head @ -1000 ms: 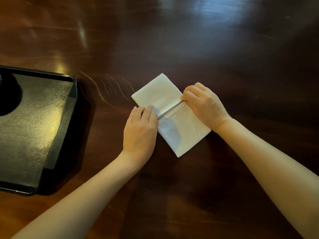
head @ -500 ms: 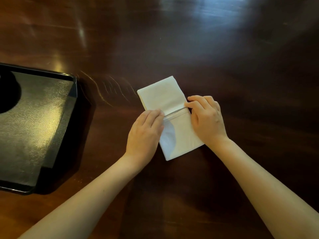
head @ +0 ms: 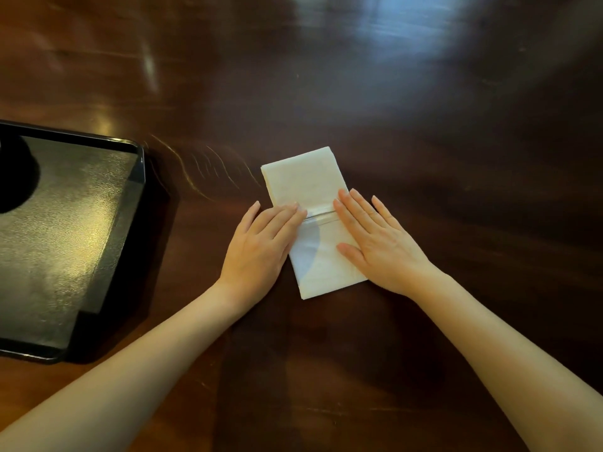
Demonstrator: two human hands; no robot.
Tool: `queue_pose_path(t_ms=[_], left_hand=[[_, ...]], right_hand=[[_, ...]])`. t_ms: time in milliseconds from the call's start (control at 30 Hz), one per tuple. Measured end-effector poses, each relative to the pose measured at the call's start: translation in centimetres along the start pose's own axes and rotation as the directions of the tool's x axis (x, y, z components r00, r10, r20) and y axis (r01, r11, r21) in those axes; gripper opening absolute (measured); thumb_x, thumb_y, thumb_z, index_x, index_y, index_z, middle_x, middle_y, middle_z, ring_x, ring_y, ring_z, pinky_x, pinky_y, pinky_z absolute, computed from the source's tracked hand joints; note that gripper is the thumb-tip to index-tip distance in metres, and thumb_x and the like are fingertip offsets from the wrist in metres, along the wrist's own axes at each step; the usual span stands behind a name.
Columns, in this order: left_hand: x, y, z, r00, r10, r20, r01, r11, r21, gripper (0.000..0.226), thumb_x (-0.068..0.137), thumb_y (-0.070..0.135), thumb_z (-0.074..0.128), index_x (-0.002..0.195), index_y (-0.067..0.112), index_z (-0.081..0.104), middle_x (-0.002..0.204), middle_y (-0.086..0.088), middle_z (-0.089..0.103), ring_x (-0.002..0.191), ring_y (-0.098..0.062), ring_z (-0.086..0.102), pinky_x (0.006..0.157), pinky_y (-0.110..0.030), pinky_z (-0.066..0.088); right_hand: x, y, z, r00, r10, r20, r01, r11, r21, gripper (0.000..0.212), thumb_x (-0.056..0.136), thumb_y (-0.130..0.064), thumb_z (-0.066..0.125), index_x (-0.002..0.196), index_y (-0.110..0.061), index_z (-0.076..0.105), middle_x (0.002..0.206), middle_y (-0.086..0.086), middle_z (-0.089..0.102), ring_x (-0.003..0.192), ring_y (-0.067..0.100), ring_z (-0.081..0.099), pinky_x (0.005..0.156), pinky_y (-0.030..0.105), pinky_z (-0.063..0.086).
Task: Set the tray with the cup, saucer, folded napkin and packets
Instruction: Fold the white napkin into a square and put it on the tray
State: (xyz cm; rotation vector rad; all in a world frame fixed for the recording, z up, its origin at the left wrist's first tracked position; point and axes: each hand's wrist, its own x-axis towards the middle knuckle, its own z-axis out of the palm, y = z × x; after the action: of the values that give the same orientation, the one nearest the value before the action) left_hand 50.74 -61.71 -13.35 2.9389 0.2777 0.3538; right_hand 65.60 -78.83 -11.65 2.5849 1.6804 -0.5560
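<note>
A white folded napkin (head: 303,182) lies on the dark wooden table (head: 424,141), long side running away from me, with a fold edge across its middle. My left hand (head: 261,249) lies flat with straight fingers on the napkin's left edge at that fold. My right hand (head: 375,243) presses flat on the napkin's near right half, fingers straight and spread. A black tray (head: 107,243) sits at the left, with a dark round shape (head: 16,177) at the frame's edge. I see no cup, saucer or packets clearly.
The tray's right rim (head: 138,177) is about a hand's width left of my left hand. Glossy reflections cover the far tabletop.
Both hands went from curled fingertips at the fold to lying flat on the napkin. The napkin turned to lie straighter and shifted slightly right.
</note>
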Motion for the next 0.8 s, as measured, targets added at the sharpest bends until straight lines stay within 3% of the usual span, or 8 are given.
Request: queue_pose_path(t_ms=[100, 167, 233, 300, 367, 500, 633, 800], left_hand=[[0.2, -0.2, -0.3, 0.999, 0.010, 0.038, -0.009, 1.000, -0.010, 0.037, 0.093, 0.021, 0.045, 0.126, 0.014, 0.059, 0.131, -0.005, 0.060, 0.121, -0.023, 0.056, 0.107, -0.044, 0.036], [0.4, -0.3, -0.5, 0.999, 0.012, 0.036, -0.010, 0.999, -0.047, 0.037, 0.093, 0.023, 0.043, 0.123, 0.014, 0.062, 0.128, -0.004, 0.062, 0.118, -0.023, 0.057, 0.104, -0.043, 0.038], [0.5, -0.3, -0.7, 0.999, 0.011, 0.030, -0.009, 0.997, -0.082, 0.036, 0.093, 0.023, 0.043, 0.122, 0.014, 0.063, 0.127, -0.003, 0.063, 0.115, -0.022, 0.057, 0.103, -0.042, 0.039], [0.5, -0.5, -0.7, 1.000, 0.006, 0.029, -0.003, 0.995, -0.102, 0.036, 0.093, 0.023, 0.043, 0.121, 0.014, 0.063, 0.125, -0.003, 0.063, 0.114, -0.022, 0.056, 0.102, -0.043, 0.039], [0.7, -0.5, -0.8, 0.999, -0.002, 0.044, 0.007, 0.993, -0.118, 0.036, 0.092, 0.022, 0.042, 0.119, 0.014, 0.064, 0.123, -0.003, 0.064, 0.111, -0.022, 0.055, 0.101, -0.044, 0.039], [1.5, -0.4, -1.1, 0.998, -0.055, 0.044, 0.062, 0.979, -0.194, 0.034, 0.092, 0.026, 0.042, 0.107, 0.014, 0.070, 0.113, -0.005, 0.067, 0.102, -0.029, 0.059, 0.095, -0.044, 0.042], [1.8, -0.9, -1.1, 0.996, -0.071, 0.048, 0.080, 0.973, -0.219, 0.031, 0.092, 0.029, 0.045, 0.102, 0.018, 0.072, 0.110, -0.003, 0.066, 0.103, -0.027, 0.057, 0.094, -0.044, 0.043], [2.2, -1.3, -1.3, 0.996, -0.052, 0.075, 0.070, 0.965, -0.253, 0.031, 0.090, 0.031, 0.046, 0.101, 0.019, 0.073, 0.105, 0.000, 0.067, 0.105, -0.025, 0.057, 0.094, -0.041, 0.040]], right_hand=[[-1.6, -0.2, -0.4, 0.998, -0.054, -0.020, 0.055, 0.998, 0.026, 0.084, 0.084, -0.071, 0.009, 0.147, -0.022, -0.016, 0.156, -0.002, -0.019, 0.142, 0.011, -0.020, 0.115, 0.033, -0.011], [-2.9, -0.6, -0.9, 0.990, -0.133, -0.052, 0.132, 0.991, -0.013, 0.091, 0.082, -0.072, 0.025, 0.150, -0.018, -0.003, 0.158, 0.001, -0.007, 0.144, 0.014, -0.011, 0.116, 0.034, -0.006], [-3.9, -0.9, -1.3, 0.973, -0.217, -0.075, 0.208, 0.972, -0.111, 0.083, 0.081, -0.061, 0.045, 0.147, -0.015, 0.024, 0.155, 0.005, 0.021, 0.143, 0.019, 0.015, 0.118, 0.037, 0.005], [-4.6, -1.3, -1.1, 0.957, -0.265, -0.118, 0.239, 0.950, -0.199, 0.065, 0.074, -0.042, 0.067, 0.129, -0.010, 0.053, 0.136, 0.009, 0.052, 0.128, 0.025, 0.046, 0.114, 0.041, 0.028], [-5.0, -2.0, -0.3, 0.946, -0.264, -0.190, 0.217, 0.948, -0.234, 0.047, 0.072, -0.019, 0.070, 0.116, -0.004, 0.061, 0.119, 0.013, 0.063, 0.113, 0.029, 0.059, 0.104, 0.043, 0.042], [-5.1, -2.8, 0.9, 0.919, -0.245, -0.309, 0.194, 0.963, -0.186, 0.031, 0.082, -0.002, 0.047, 0.109, 0.001, 0.062, 0.112, 0.016, 0.064, 0.106, 0.032, 0.060, 0.098, 0.040, 0.047], [-4.1, -1.5, 0.1, 0.904, -0.161, -0.396, 0.218, 0.971, 0.101, 0.022, 0.073, -0.004, 0.059, 0.095, -0.005, 0.064, 0.104, 0.009, 0.064, 0.097, 0.027, 0.059, 0.089, 0.035, 0.049], [-2.6, 0.7, -1.0, 0.958, -0.168, -0.234, 0.198, 0.974, 0.109, 0.057, 0.070, -0.020, 0.074, 0.124, -0.012, 0.055, 0.139, 0.008, 0.049, 0.130, 0.027, 0.043, 0.110, 0.038, 0.029]])
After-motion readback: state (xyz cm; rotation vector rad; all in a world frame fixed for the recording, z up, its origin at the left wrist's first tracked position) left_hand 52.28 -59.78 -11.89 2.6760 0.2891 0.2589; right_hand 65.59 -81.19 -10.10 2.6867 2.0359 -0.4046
